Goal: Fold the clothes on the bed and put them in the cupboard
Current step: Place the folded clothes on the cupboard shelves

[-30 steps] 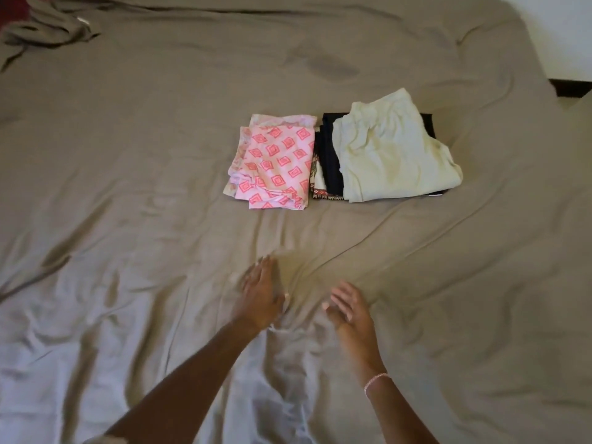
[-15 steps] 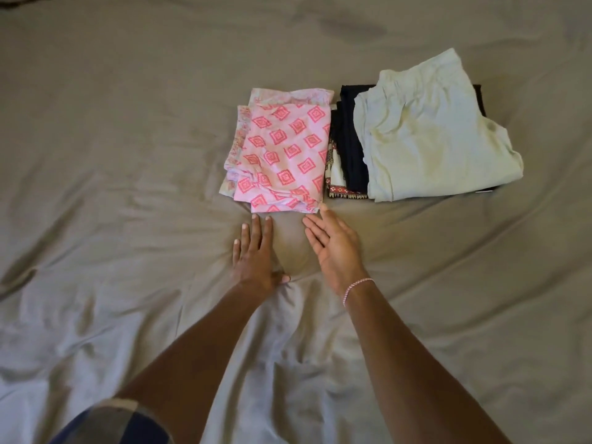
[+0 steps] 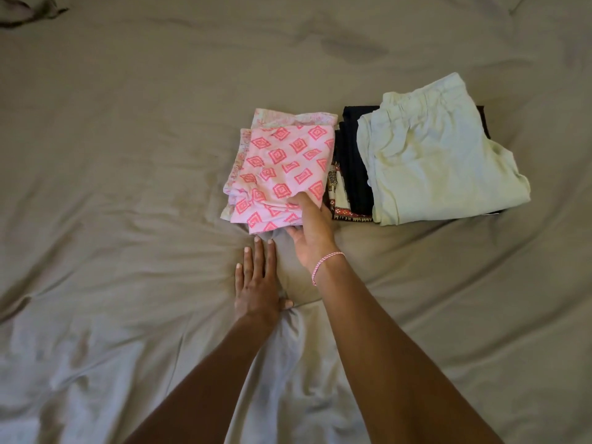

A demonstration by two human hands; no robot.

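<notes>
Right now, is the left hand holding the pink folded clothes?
No, the left hand lies flat on the bedsheet; the right hand grips the pink folded clothes.

Your bed point(image 3: 128, 187) wears a wrinkled grey-brown sheet. Your left hand point(image 3: 256, 283) lies flat on it. Just past its fingertips sits the pink folded pile point(image 3: 282, 161), whose near corner your right hand point(image 3: 312, 229) pinches. Right of that hand, a pale green pile point(image 3: 432, 161) tops dark clothes point(image 3: 352, 161).

left pile point(image 3: 282, 161) lies just beside right pile point(image 3: 432, 155) on the bed point(image 3: 128, 203); another cloth point(image 3: 25, 9) far behind, left.
</notes>
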